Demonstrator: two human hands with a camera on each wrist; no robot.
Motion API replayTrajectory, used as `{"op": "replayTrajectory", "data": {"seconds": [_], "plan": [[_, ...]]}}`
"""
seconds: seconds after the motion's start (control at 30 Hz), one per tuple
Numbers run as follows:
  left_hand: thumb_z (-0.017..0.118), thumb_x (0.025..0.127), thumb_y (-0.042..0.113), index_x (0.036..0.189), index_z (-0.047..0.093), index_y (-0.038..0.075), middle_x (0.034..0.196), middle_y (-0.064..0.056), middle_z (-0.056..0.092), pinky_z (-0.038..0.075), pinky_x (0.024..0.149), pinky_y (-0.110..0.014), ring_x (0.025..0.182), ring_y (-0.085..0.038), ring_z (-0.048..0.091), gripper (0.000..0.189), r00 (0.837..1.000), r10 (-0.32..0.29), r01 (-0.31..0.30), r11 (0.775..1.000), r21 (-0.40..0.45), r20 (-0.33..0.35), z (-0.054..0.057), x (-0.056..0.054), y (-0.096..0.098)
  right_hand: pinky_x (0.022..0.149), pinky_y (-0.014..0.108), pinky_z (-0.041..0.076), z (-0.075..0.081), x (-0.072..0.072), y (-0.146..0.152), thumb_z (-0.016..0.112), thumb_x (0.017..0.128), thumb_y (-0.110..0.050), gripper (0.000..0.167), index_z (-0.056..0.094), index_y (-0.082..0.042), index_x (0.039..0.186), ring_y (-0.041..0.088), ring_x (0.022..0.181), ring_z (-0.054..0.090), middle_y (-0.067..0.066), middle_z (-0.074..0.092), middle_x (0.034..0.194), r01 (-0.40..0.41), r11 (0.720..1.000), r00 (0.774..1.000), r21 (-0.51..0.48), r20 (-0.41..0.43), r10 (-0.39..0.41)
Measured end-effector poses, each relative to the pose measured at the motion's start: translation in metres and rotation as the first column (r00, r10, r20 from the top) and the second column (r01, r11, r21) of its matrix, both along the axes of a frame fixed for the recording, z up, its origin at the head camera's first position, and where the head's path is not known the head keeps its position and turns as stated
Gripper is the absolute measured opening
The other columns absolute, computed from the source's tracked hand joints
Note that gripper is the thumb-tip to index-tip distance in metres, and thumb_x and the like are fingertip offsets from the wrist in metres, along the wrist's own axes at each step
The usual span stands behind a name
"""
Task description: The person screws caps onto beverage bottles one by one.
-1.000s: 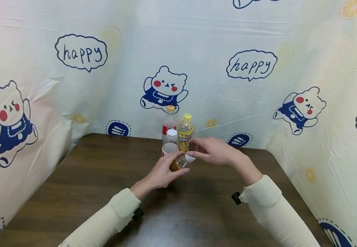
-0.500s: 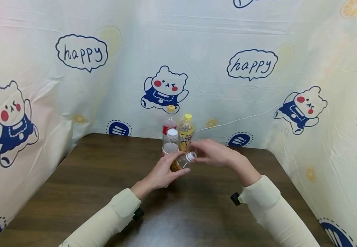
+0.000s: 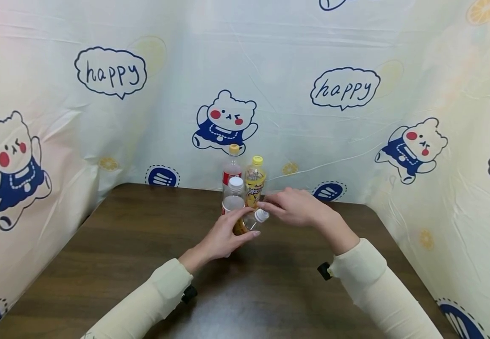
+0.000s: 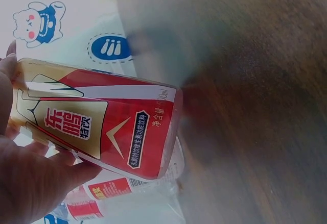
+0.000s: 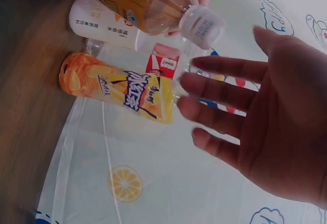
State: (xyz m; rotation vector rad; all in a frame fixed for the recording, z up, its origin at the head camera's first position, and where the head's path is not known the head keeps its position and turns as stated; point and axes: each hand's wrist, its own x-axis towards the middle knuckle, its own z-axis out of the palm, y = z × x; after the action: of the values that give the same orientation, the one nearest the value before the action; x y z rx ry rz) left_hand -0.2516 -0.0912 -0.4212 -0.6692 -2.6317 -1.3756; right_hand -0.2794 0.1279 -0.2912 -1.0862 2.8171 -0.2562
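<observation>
My left hand (image 3: 221, 238) grips a drink bottle with a red and gold label (image 4: 127, 127), tilted with its top to the right. On its neck sits a white cap (image 5: 203, 26). Beside that cap is my right hand (image 3: 297, 207); its fingers (image 5: 219, 89) are spread and fairly straight in the right wrist view, apart from the cap and holding nothing. Behind the tilted bottle stands a clear bottle with a white cap (image 3: 234, 200). Part of the held bottle is hidden by my left hand in the head view.
A bottle with an orange cap and red label (image 3: 231, 172) and a yellow iced tea bottle (image 3: 255, 181) stand close behind, near the back edge of the dark wooden table (image 3: 143, 235). A printed curtain (image 3: 177, 117) hangs around the back and sides.
My right hand's fingers move about the white cap and now stand slightly up and off it. The cap turns a little to the right, then back. My left hand stays in place.
</observation>
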Motion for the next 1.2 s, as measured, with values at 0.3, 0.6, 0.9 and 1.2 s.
{"op": "replayTrajectory", "data": {"seconds": [0.3,0.6,0.9,1.2], "plan": [[0.076,0.091,0.047,0.147,0.051,0.024,0.145,-0.007,0.055,0.052,0.104,-0.049,0.124,-0.026,0.058,0.066,1.0,-0.01,0.01,1.0,0.007,0.008,-0.0001,-0.0003,-0.0013,0.079,0.029,0.055,0.0011,0.0008,0.0018,0.077,0.094,-0.031,0.043,0.059,-0.022,0.132,0.011,0.089,0.061,-0.007,0.067,0.11,-0.128,0.988,0.987,-0.081,0.085,0.135],[0.076,0.09,0.048,0.148,0.051,0.021,0.146,-0.004,0.054,0.05,0.105,-0.052,0.128,-0.032,0.056,0.068,0.999,-0.023,0.023,1.0,0.016,0.021,0.0007,0.0019,-0.0004,0.069,0.03,0.052,-0.0013,0.0018,-0.0033,0.073,0.096,-0.033,0.024,0.071,-0.018,0.115,0.015,0.079,0.059,-0.007,0.066,0.088,-0.073,0.997,0.996,-0.027,0.044,0.074],[0.076,0.091,0.048,0.148,0.05,0.021,0.146,-0.002,0.054,0.05,0.105,-0.052,0.128,-0.031,0.057,0.069,1.0,-0.014,0.014,1.0,0.017,0.016,0.0,0.0017,-0.0007,0.056,0.031,0.044,-0.0009,0.0029,-0.0032,0.048,0.107,-0.048,0.042,0.078,-0.021,0.096,0.017,0.063,0.054,-0.002,0.053,0.062,0.059,0.996,0.998,0.06,0.022,-0.061],[0.076,0.091,0.049,0.147,0.05,0.024,0.146,-0.004,0.054,0.049,0.106,-0.053,0.128,-0.034,0.056,0.067,1.0,-0.022,0.022,0.999,0.027,0.022,-0.0001,0.0005,-0.0017,0.085,0.037,0.057,0.0031,0.0044,0.0013,0.07,0.096,-0.046,0.049,0.058,-0.024,0.139,0.013,0.101,0.064,-0.005,0.07,0.116,-0.041,0.999,0.998,-0.016,0.045,0.042]]}}
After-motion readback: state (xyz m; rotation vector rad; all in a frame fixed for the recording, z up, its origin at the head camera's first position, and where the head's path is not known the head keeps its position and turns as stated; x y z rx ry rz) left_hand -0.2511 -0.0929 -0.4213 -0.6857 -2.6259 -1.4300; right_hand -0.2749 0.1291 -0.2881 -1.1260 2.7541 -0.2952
